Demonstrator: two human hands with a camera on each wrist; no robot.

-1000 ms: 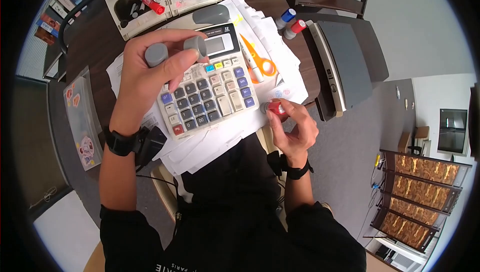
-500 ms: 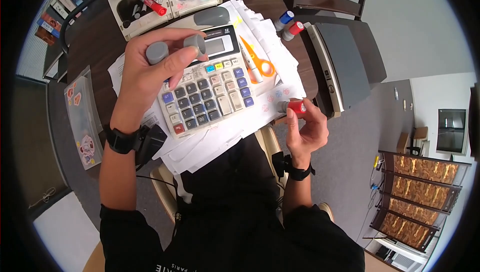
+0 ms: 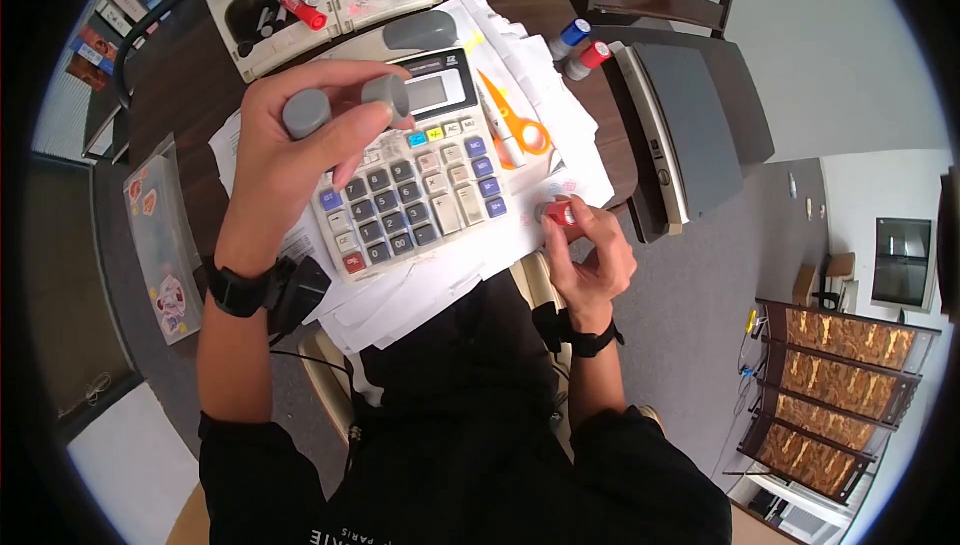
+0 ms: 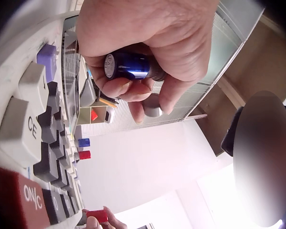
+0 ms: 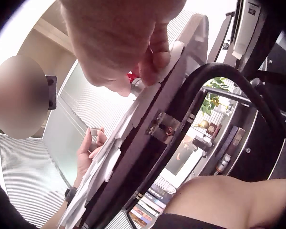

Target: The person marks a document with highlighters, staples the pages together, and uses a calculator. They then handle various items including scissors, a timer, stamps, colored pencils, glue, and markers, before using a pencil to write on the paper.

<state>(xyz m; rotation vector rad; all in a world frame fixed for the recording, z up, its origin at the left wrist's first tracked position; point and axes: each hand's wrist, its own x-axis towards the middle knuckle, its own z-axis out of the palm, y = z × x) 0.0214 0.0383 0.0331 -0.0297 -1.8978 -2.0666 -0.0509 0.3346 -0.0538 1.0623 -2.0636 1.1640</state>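
My right hand (image 3: pixel 597 255) pinches a red stamp (image 3: pixel 563 212) by its body, its grey end toward the paper's right edge. In the right wrist view, this grey end meets the sheets (image 5: pixel 128 119). Small round red and blue prints (image 3: pixel 568 188) show on the paper beside it. Above the calculator (image 3: pixel 400 205), my left hand (image 3: pixel 300 145) pinches a loose grey cap (image 3: pixel 386 98) between thumb and finger. The same hand's curled fingers hold a blue stamp (image 4: pixel 133 66), whose grey end (image 3: pixel 307 113) shows from above.
A blue-topped stamp (image 3: pixel 573 33) and a red-topped stamp (image 3: pixel 590 57) stand behind the papers. Orange scissors (image 3: pixel 525 130) and a white pen (image 3: pixel 508 140) lie right of the calculator. A pen organizer (image 3: pixel 325 30) stands at the back, a grey-topped machine (image 3: pixel 685 130) at the right.
My right hand moved right with the red stamp, uncovering round prints, then came back left onto the paper. My left hand stays nearly still with its cap and blue stamp.
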